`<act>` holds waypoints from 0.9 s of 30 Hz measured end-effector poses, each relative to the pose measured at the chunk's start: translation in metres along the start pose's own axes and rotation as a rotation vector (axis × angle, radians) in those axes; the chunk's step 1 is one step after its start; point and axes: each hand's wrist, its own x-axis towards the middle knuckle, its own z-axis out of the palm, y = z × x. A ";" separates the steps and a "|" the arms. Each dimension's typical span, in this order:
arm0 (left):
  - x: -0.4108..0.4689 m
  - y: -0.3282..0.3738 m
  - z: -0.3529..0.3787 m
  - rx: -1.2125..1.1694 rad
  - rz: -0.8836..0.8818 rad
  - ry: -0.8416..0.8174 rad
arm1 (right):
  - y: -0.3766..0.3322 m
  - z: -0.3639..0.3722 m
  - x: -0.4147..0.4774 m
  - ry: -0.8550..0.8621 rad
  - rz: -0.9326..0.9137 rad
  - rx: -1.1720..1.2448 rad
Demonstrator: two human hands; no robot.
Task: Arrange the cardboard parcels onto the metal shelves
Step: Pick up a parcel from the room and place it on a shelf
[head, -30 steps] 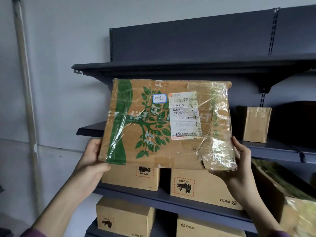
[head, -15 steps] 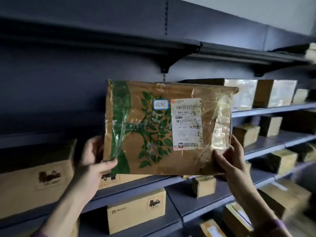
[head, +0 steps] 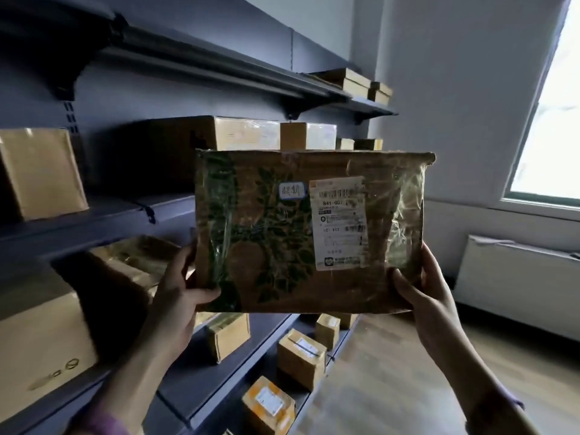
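I hold a flat cardboard parcel [head: 276,233] upright in front of me, printed with a green tree, wrapped in clear tape and bearing a white shipping label. My left hand [head: 180,287] grips its lower left corner, thumb across the front. My right hand [head: 422,287] grips the lower right corner. The parcel is in the air, clear of the dark metal shelves [head: 103,215] running along the left wall. Its back side is hidden.
Cardboard boxes [head: 241,135] line the middle shelf, with one [head: 40,171] at far left. Small parcels [head: 301,357] sit on the lower shelves. A large box [head: 37,346] stands low left. Flat boxes [head: 354,81] lie on the top shelf. A wooden floor [head: 392,372], a radiator and a window are at right.
My view has swung to the right along the shelves, bringing the wall, window and floor into sight. Both hands keep the same grip on the parcel, which sits slightly lower in view.
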 end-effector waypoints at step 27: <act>0.334 -0.257 0.387 -0.019 -0.150 -0.326 | 0.131 -0.310 0.323 0.315 -0.059 -0.123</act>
